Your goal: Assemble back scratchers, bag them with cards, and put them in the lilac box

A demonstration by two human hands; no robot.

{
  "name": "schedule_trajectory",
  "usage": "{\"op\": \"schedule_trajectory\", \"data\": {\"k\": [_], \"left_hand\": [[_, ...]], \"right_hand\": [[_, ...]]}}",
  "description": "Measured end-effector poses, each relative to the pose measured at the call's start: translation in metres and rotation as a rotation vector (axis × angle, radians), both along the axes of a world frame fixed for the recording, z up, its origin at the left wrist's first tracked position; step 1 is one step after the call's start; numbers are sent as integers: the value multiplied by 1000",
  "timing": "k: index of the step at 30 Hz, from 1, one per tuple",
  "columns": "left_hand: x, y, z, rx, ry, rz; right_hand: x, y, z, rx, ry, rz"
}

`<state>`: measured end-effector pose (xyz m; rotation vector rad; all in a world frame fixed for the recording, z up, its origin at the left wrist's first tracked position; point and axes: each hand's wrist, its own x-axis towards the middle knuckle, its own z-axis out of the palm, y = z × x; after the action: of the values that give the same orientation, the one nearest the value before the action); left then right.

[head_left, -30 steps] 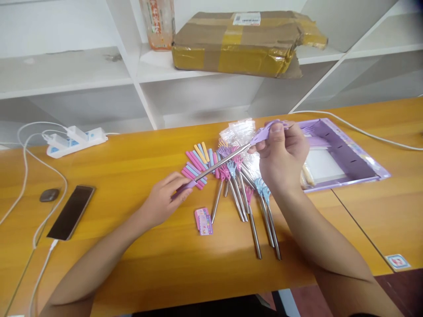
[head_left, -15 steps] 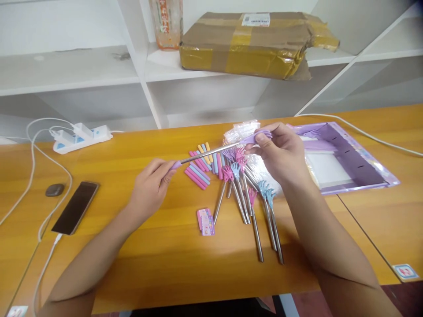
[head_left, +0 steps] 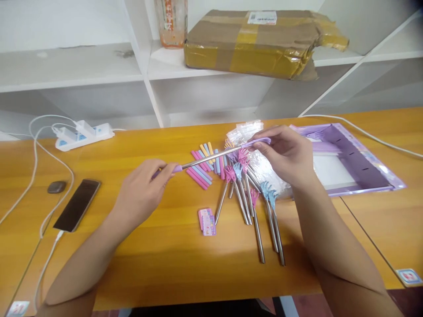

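Slim purple back scratcher [head_left: 211, 157] spans both hands above the worktop [head_left: 148, 264]

Nearest, the left hand [head_left: 139, 193] has its fingers wrapped around the scratcher's purple grip [head_left: 177, 169]. That grip is probably the surest place to take hold: its dull surface should slip less than the shiny metal rod. So thin a tool is likely light, and a gentle wrap ought to be enough. The rod runs straight and looks stiff, though its polished finish may slide and turn under a loose pinch.

At the farther end, the right hand [head_left: 287, 152] pinches the purple clawed head [head_left: 259, 141] between thumb and fingers. The head looks like moulded plastic, perhaps slightly springy; its slender prongs seem the likeliest part to bend or snap, so the neck where it meets the rod would be a safer hold.

Lower down, two small overlapping cards [head_left: 208, 223] lie on the worktop near loose scratchers [head_left: 259, 237], whose bare metal ends point mostly towards the person and look slick. Beyond lie pink, blue and yellow sleeves [head_left: 197, 179], probably soft, and clear plastic bags [head_left: 264, 168], thin and crinkly by their look. To the right sits an open purple box [head_left: 360, 163].

Farthest back, a taped cardboard carton [head_left: 244, 44] rests on the shelf [head_left: 168, 66], torn at one end.
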<state>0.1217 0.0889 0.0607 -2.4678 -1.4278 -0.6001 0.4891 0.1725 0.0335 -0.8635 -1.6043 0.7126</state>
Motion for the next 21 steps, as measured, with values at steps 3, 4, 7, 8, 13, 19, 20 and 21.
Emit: {"op": "schedule_trajectory", "data": {"k": [3, 4, 7, 8, 13, 19, 20, 21], "left_hand": [[4, -2, 1, 18, -18, 5], [5, -2, 1, 13, -31, 10], [6, -2, 1, 4, -68, 22], [6, -3, 1, 3, -74, 23], [2, -4, -3, -21, -55, -17], [3, -5, -1, -80, -110, 17], [4, -5, -1, -100, -125, 33], [5, -5, 0, -123, -145, 51]], "right_hand": [[-3, -3, 0, 52, 31, -25], [-4, -5, 1, 63, 38, -31], [-8, -8, 1, 86, 47, -51], [-9, -8, 0, 88, 44, -68], [-12, -8, -2, 67, -11, -164], [-20, -16, -1, 20, -67, -189], [-23, -18, 0, 19, -80, -186], [-26, -21, 1, 20, -93, -181]]}}
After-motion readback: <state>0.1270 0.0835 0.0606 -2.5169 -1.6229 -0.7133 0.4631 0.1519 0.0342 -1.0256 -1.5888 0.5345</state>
